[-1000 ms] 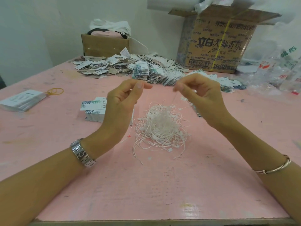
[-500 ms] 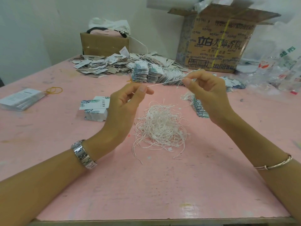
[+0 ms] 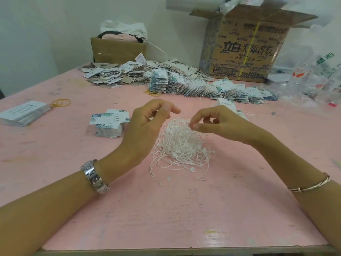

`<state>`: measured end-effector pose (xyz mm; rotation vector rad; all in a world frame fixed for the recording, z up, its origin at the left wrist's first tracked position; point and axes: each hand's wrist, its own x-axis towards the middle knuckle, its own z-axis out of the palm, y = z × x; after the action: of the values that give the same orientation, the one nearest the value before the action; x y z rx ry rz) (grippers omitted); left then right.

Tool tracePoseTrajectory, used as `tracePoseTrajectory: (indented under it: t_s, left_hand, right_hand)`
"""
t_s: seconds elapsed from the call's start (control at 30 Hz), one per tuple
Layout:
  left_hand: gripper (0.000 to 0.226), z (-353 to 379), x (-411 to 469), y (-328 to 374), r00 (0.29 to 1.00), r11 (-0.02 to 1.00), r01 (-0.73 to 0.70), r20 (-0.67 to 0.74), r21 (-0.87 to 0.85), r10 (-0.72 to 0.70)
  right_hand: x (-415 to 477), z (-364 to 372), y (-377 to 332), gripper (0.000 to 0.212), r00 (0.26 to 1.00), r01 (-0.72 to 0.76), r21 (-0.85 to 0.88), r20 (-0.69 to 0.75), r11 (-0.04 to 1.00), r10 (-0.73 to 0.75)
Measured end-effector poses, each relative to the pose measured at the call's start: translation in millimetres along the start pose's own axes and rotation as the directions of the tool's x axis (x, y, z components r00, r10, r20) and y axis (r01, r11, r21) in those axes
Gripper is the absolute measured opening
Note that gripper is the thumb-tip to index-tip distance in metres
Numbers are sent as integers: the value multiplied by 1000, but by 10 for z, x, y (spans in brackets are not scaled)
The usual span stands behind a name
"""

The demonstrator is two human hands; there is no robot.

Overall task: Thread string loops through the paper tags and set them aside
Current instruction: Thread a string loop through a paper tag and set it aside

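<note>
Surface: pink painted tabletop (image 3: pixel 166 209), worn. Change noted: taut string I saw spanning both raised hands half second ago is gone, and both hands sit lower. Now right hand (image 3: pixel 221 124) is down on tangled heap of white string loops (image 3: pixel 182 145) at table centre, thumb and forefinger pinching strand at heap top. Beside heap, left hand (image 3: pixel 145 126) presses thumb to forefinger; I cannot tell whether string remains in pinch. Just left of it lies small stack of leaf-printed white paper tags (image 3: pixel 108 124), untouched. Judgement: next loop under selection; threading not yet begun.
</note>
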<state>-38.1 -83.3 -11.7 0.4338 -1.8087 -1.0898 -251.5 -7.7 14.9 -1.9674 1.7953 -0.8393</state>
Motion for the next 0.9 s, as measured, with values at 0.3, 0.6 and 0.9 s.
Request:
tracePoseTrajectory:
  t_s: [0.3, 0.6, 0.9]
  left_hand:
    - [25, 8, -38, -97, 992, 985, 23, 122, 168, -43]
    - [31, -4, -62, -9, 986, 944, 0, 159, 329, -56]
    - [70, -526, 312, -14, 959, 236, -265, 280, 935, -33]
  right_hand:
    - [8, 219, -178, 15, 943, 274, 136, -230, 952, -238]
    - [2, 222, -155, 12, 955, 258, 157, -188, 953, -228]
    - [46, 108, -204, 5, 989, 4, 867, -77, 499, 127]
